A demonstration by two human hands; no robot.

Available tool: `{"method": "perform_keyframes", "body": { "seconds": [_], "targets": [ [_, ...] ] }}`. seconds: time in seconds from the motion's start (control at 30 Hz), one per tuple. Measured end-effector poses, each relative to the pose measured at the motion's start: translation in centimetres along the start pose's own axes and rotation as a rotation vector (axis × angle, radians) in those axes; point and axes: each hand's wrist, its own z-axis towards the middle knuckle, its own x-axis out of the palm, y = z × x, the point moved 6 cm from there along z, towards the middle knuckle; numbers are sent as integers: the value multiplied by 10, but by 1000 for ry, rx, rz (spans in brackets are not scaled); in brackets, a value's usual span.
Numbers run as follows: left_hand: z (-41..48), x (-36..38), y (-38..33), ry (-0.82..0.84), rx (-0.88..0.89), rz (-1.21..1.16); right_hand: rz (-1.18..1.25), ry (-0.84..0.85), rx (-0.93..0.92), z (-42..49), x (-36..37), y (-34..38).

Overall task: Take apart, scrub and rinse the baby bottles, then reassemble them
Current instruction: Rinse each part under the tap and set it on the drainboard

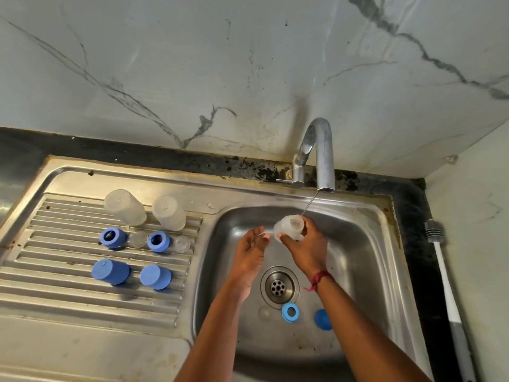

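Observation:
My right hand (304, 244) grips a clear bottle body (289, 226) over the sink basin (366, 271), its mouth turned up under a thin stream from the tap (321, 153). My left hand (252, 250) hovers just left of the bottle, palm up and fingers relaxed, holding nothing. On the drainboard (55, 296) stand two upturned clear bottles (125, 207) (168, 213), two blue collar rings (112, 237) (159, 241), two clear teats (137, 239) (181, 244) and two blue caps (110, 271) (156, 276). In the basin lie a blue ring (290, 312), a blue cap (322, 320) and a faint clear teat (264, 312).
A bottle brush (443, 268) with a white and grey handle lies on the dark counter right of the sink. The drain (277, 287) sits in the middle of the basin. A marble-patterned wall rises behind the tap and along the right side.

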Motion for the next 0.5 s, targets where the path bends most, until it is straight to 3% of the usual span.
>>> {"method": "perform_keyframes", "body": {
  "seconds": [0.07, 0.17, 0.27, 0.4, 0.5],
  "targets": [
    [-1, -1, 1, 3, -2, 7, -32, -72, 22, 0, -6, 0],
    [-1, -3, 4, -1, -8, 5, -49, -12, -12, -1, -1, 2],
    [0, -5, 6, -8, -9, 3, -58, -100, -9, -1, -7, 2],
    [-1, -6, 6, -6, -7, 1, -76, -37, -44, -3, -1, 2],
    [-1, -7, 7, -7, -11, 1, -110, -120, -43, -4, -5, 0]
  ]
}}
